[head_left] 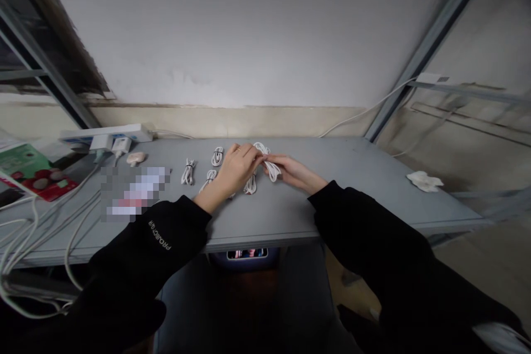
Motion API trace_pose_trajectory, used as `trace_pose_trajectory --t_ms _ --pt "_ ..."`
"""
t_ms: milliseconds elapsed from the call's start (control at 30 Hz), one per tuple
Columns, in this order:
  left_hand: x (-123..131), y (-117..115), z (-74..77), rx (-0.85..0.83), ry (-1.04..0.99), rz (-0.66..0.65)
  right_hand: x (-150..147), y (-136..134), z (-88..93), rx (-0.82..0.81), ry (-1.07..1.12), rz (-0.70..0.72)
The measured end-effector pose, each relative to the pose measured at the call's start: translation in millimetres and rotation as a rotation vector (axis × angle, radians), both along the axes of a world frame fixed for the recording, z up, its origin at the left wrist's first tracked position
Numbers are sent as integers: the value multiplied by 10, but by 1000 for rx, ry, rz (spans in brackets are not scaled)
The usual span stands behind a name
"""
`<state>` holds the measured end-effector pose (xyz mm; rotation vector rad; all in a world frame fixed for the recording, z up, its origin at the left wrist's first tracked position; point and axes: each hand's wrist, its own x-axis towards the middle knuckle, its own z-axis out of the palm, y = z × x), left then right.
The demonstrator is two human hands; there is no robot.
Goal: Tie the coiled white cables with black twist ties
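Between my two hands is a white cable [272,171] folded into a bundle, held just above the grey desk. My left hand [240,165] comes over it from the left, its fingers closed around the bundle's middle. From the right, my right hand [290,170] pinches the same bundle, with the fingertips of both hands meeting there. On the desk beneath and left of my hands lie other bundled white cables: one at the back [217,156], one at the left [188,172], one partly behind my left wrist [210,176] and one below my fingers [250,183].
A white power strip [136,131] with plugged-in chargers [121,145] stands at the back left. Loose cables [37,232] hang over the desk's left front edge. A red-green package [37,174] lies far left, and a crumpled tissue [425,181] on the right. Metal posts [381,113] flank the desk.
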<state>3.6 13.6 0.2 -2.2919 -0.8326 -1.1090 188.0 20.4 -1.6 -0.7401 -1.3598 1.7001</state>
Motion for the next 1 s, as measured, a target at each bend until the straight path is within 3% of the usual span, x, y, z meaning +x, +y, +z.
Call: trace_pose_trajectory --t_ms 233,367,500,733,1000 --pt "22 -22 -7 -97 -241 35 -24 -72 -16 115 -2 -35" --pt "42 -23 -7 -193 -354 48 -54 -98 2 86 57 -18" --pt "63 -17 5 -320 -493 -22 -75 -68 9 42 167 -13" --pt "119 -66 61 -591 -641 -72 -78 -5 -106 186 134 -231" --pt "142 -33 61 -845 -796 -154 -75 33 -148 274 64 -305"
